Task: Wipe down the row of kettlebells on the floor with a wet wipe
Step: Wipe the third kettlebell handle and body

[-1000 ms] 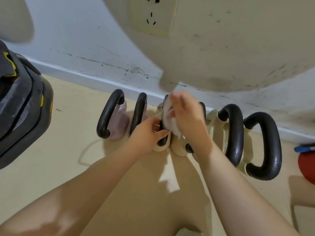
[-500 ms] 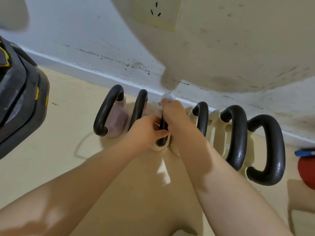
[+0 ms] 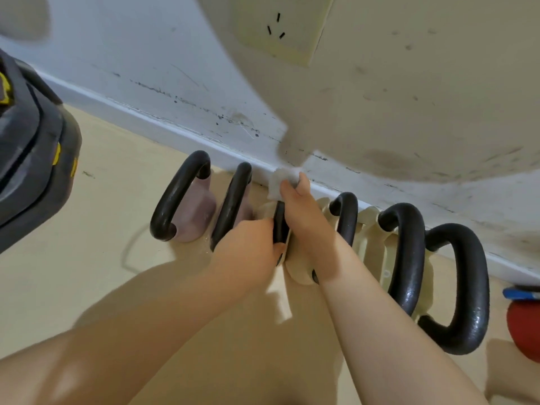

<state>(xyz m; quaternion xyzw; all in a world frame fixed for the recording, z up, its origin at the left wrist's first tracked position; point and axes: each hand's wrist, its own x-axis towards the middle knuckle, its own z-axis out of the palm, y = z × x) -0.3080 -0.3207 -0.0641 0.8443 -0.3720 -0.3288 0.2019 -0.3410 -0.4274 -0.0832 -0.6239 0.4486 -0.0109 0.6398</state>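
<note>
Several kettlebells with black handles stand in a row on the floor along the baseboard. The leftmost one (image 3: pixel 193 214) has a pinkish body; those further right (image 3: pixel 406 258) have cream bodies. My left hand (image 3: pixel 251 244) grips the near end of the third kettlebell's black handle (image 3: pixel 280 222). My right hand (image 3: pixel 304 217) holds a crumpled white wet wipe (image 3: pixel 277 182) pressed against the far end of that same handle, close to the baseboard. Most of this kettlebell's cream body is hidden by my hands.
A stack of black weight plates (image 3: pixel 32 159) with yellow marks sits at the left. A red ball (image 3: pixel 523 328) and a blue object (image 3: pixel 521 294) lie at the right edge. The scuffed white wall (image 3: pixel 175 83) carries a socket (image 3: pixel 280 27). Beige floor (image 3: pixel 102 229) lies in front.
My right hand has slid the wipe along the third kettlebell's handle away from me, from its middle to its far end by the baseboard. My left hand has kept its grip.
</note>
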